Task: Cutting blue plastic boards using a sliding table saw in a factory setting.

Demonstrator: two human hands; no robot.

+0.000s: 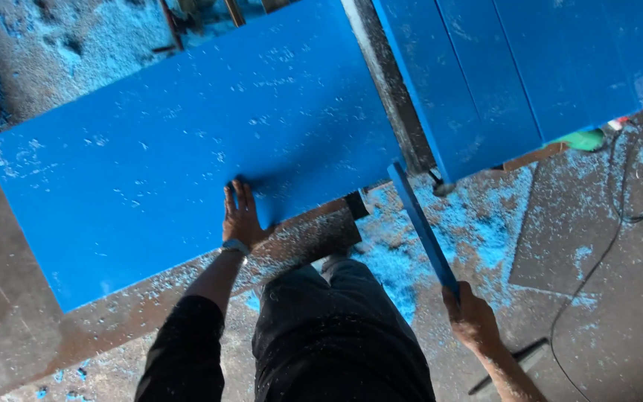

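A: What is nearest?

B: The right hand [472, 316], low in view, its fingers closed around the end of a narrow blue strip [422, 227] that slants up to the worktop [314, 237].

A: And the left hand [242, 218]?

B: It lies flat, fingers open and spread, on the near edge of a big blue board [187, 149] on the worktop.

A: Beyond that?

B: More blue boards [530, 67] lie at upper right. Blue shavings [478, 231] dust the floor, and a black cable [619, 216] loops at right.
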